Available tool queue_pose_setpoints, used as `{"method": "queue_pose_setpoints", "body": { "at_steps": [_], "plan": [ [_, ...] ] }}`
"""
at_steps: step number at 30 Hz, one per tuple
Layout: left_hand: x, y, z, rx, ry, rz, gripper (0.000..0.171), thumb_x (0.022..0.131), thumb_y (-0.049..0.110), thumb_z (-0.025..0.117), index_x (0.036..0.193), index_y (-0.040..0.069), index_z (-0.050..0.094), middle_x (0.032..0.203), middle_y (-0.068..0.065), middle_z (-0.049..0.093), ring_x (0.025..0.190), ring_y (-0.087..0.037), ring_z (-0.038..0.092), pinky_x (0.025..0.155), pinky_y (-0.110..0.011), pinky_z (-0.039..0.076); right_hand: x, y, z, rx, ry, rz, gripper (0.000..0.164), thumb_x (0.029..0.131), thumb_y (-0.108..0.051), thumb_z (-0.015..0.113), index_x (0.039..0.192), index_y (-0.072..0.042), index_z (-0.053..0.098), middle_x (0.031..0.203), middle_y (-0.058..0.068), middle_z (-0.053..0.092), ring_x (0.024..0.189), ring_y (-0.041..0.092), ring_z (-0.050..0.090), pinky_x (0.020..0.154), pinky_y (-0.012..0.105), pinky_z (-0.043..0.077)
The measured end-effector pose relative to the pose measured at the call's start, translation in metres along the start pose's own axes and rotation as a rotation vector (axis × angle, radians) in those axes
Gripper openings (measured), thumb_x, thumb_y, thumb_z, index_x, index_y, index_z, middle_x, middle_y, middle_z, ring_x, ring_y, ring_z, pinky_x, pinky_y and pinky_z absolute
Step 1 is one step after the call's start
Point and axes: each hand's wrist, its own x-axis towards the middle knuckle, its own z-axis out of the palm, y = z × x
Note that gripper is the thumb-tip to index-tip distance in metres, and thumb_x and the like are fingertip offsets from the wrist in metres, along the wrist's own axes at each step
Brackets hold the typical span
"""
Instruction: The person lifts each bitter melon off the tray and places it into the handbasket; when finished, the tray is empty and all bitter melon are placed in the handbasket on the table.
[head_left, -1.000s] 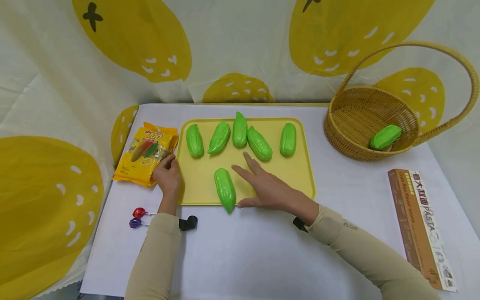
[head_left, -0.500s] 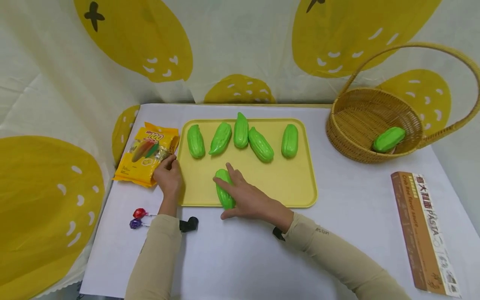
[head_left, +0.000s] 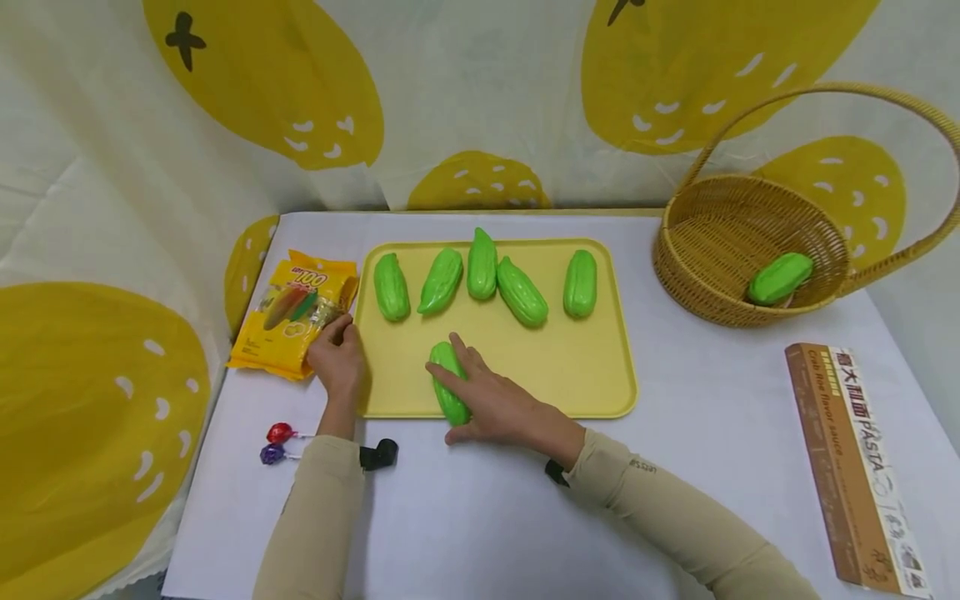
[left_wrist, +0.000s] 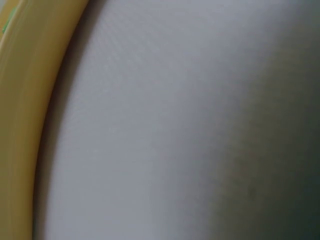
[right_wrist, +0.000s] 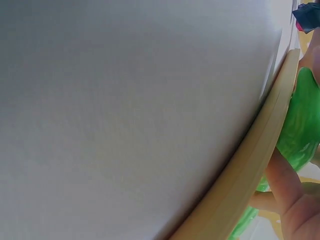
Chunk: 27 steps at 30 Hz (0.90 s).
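Observation:
On the yellow tray (head_left: 570,367), my right hand (head_left: 495,404) lies over a green ribbed vegetable (head_left: 444,360) at the front edge, fingers across it and thumb at its near end. The right wrist view shows fingers (right_wrist: 285,182) on either side of the green vegetable (right_wrist: 301,117). My left hand (head_left: 337,362) rests between the tray's left rim and a yellow candy bag (head_left: 281,321), fingers loosely curled, with nothing seen in them. Several similar green vegetables (head_left: 522,293) lie in a row along the tray's back. The left wrist view has only the tray rim (left_wrist: 30,110) and tablecloth.
A wicker basket (head_left: 686,275) with a tall handle stands at the back right, one green vegetable (head_left: 780,278) inside. A pasta box (head_left: 855,467) lies at the right. Red and purple lollipops (head_left: 279,433) lie by my left forearm.
My right hand has moved left and down from above the tray onto the front green vegetable, and over the last half second has stayed there. The left hand keeps its place.

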Motion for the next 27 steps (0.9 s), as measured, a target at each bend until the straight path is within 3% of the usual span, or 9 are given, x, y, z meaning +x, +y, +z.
{"method": "queue_pose_setpoints", "body": {
  "at_steps": [5, 9, 14, 18, 23, 27],
  "plan": [
    [0.0, 0.0, 0.001, -0.007, 0.002, 0.011, 0.028, 0.1, 0.007, 0.06, 0.123, 0.0, 0.072, 0.125, -0.021, 0.072, 0.117, -0.03, 0.066, 0.105, -0.041, 0.053, 0.0, 0.001, 0.0, -0.015, 0.004, -0.008, 0.102, 0.083, -0.036, 0.085, 0.164, -0.025, 0.024, 0.173, 0.016, -0.006, 0.151, 0.04, 0.033, 0.097, 0.045, 0.056],
    [0.0, 0.001, 0.001, -0.014, -0.003, 0.009, 0.028, 0.099, 0.007, 0.061, 0.123, 0.0, 0.072, 0.124, -0.021, 0.072, 0.117, -0.03, 0.066, 0.105, -0.041, 0.053, 0.0, 0.001, 0.0, -0.015, -0.011, -0.008, 0.101, 0.084, -0.035, 0.084, 0.164, -0.024, 0.023, 0.173, 0.015, -0.004, 0.128, 0.032, 0.059, 0.09, 0.04, 0.056],
    [0.0, 0.001, 0.003, -0.015, -0.01, 0.009, 0.028, 0.1, 0.007, 0.06, 0.124, 0.0, 0.072, 0.125, -0.022, 0.071, 0.118, -0.031, 0.066, 0.106, -0.042, 0.053, -0.002, 0.002, -0.002, -0.008, -0.021, -0.005, 0.101, 0.085, -0.036, 0.083, 0.164, -0.022, 0.021, 0.173, 0.014, -0.004, 0.105, 0.026, 0.067, 0.085, 0.038, 0.055],
    [0.0, 0.0, 0.002, -0.014, -0.02, 0.009, 0.028, 0.1, 0.008, 0.06, 0.124, 0.001, 0.072, 0.126, -0.02, 0.071, 0.117, -0.03, 0.065, 0.106, -0.041, 0.053, -0.005, 0.002, -0.009, 0.002, 0.003, 0.008, 0.102, 0.085, -0.038, 0.083, 0.164, -0.022, 0.022, 0.173, 0.014, -0.003, 0.105, 0.03, 0.068, 0.088, 0.041, 0.057],
    [0.0, -0.002, 0.001, 0.008, 0.007, 0.02, 0.028, 0.1, 0.008, 0.06, 0.123, 0.001, 0.073, 0.124, -0.02, 0.072, 0.112, -0.028, 0.064, 0.102, -0.039, 0.053, -0.008, 0.003, -0.025, 0.03, 0.05, 0.006, 0.102, 0.084, -0.04, 0.084, 0.164, -0.023, 0.023, 0.173, 0.014, -0.001, 0.118, 0.038, 0.065, 0.096, 0.048, 0.055],
    [0.0, -0.003, 0.001, 0.013, 0.012, 0.025, 0.028, 0.1, 0.008, 0.059, 0.122, 0.001, 0.073, 0.123, -0.019, 0.072, 0.108, -0.026, 0.064, 0.094, -0.031, 0.051, -0.013, 0.007, -0.039, 0.032, 0.09, -0.001, 0.103, 0.084, -0.041, 0.083, 0.164, -0.024, 0.021, 0.174, 0.012, -0.002, 0.129, 0.038, 0.06, 0.101, 0.047, 0.054]
  ]
}}
